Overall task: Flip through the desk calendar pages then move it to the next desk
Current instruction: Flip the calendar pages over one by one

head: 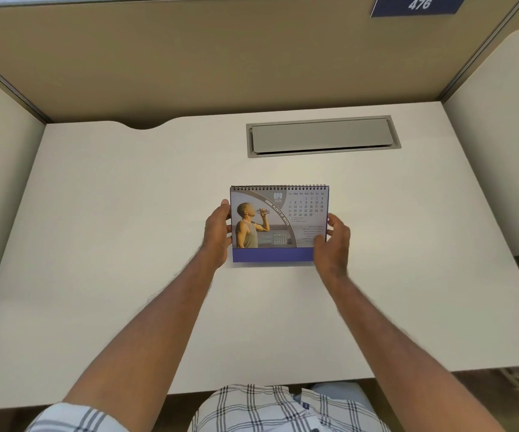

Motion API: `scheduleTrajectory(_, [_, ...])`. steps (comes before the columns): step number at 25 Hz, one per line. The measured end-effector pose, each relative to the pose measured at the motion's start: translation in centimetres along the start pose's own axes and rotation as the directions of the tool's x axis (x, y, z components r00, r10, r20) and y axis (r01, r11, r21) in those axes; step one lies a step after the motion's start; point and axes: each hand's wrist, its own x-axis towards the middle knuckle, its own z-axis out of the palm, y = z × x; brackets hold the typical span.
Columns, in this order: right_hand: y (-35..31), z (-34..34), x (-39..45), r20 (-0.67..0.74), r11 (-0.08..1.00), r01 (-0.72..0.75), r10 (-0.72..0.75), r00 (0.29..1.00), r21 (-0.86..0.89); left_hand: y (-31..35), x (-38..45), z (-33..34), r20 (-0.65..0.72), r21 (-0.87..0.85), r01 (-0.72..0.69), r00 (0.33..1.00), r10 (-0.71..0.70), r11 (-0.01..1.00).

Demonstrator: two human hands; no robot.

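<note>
A spiral-bound desk calendar (pixel 278 224) stands on the white desk (pixel 127 213), near its middle. The page facing me reads APR 2026, with a photo of a person drinking water and a purple strip along the bottom. My left hand (pixel 218 233) grips the calendar's left edge, thumb on the front. My right hand (pixel 333 241) is at the lower right corner, its fingers curled against the page edge and hiding that corner.
A grey cable hatch (pixel 323 137) is set into the desk behind the calendar. Beige partition walls (pixel 221 57) close the desk at the back and sides. A blue sign reading 476 (pixel 418 4) hangs top right. Beyond the right partition lies another white surface (pixel 501 151).
</note>
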Motion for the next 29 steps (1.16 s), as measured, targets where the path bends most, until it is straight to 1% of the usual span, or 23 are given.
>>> scheduleTrajectory(3, [0.8,0.3,-1.8,0.023,0.992,0.064,-0.062,0.998,-0.106,0.0,0.0,0.1,0.004,-0.003,0.000,1.000,0.000,1.000])
scheduleTrajectory(5, [0.8,0.2,-1.9,0.026,0.994,0.049,-0.047,0.999,-0.099,0.1,-0.2,0.1,0.000,-0.001,0.003,1.000,-0.003,1.000])
scheduleTrajectory(8, [0.4,-0.2,-1.2,0.012,0.998,-0.059,0.059,0.998,0.035,0.1,-0.4,0.3,-0.009,0.005,-0.001,1.000,0.001,1.000])
scheduleTrajectory(11, [-0.3,-0.6,-0.1,0.046,0.954,-0.204,0.199,0.979,0.219,0.1,-0.4,0.2,-0.007,-0.003,-0.007,1.000,0.007,1.000])
scheduleTrajectory(13, [-0.5,-0.8,0.3,0.061,0.943,-0.222,0.213,0.975,0.248,0.0,-0.4,0.1,-0.002,-0.007,-0.011,1.000,0.011,1.000])
scheduleTrajectory(16, [-0.6,-0.9,0.2,0.052,0.961,-0.195,0.189,0.981,0.197,0.0,-0.5,0.1,-0.007,-0.010,-0.010,1.000,0.010,1.000])
scheduleTrajectory(20, [-0.3,-0.9,-0.5,0.075,0.998,-0.037,0.033,0.997,0.053,-0.1,-0.6,0.2,-0.020,-0.011,-0.005,1.000,0.005,1.000])
scheduleTrajectory(21, [-0.3,-1.0,-0.7,0.079,0.999,-0.024,0.021,0.997,0.034,-0.2,-0.6,0.2,-0.017,-0.016,-0.007,1.000,0.006,1.000])
scheduleTrajectory(24, [-0.6,-1.3,-1.0,0.050,0.998,-0.060,0.058,0.997,0.032,-0.2,-0.6,0.2,-0.017,-0.021,-0.008,1.000,0.008,1.000])
scheduleTrajectory(27, [-0.6,-1.4,-1.6,0.035,0.996,-0.006,0.009,0.999,-0.087,-0.3,-0.5,0.2,-0.021,-0.028,-0.015,1.000,0.015,0.999])
scheduleTrajectory(29, [-0.6,-1.3,-1.9,0.016,0.997,0.000,0.001,1.000,-0.083,-0.3,-0.6,0.2,-0.020,-0.027,-0.014,1.000,0.013,1.000])
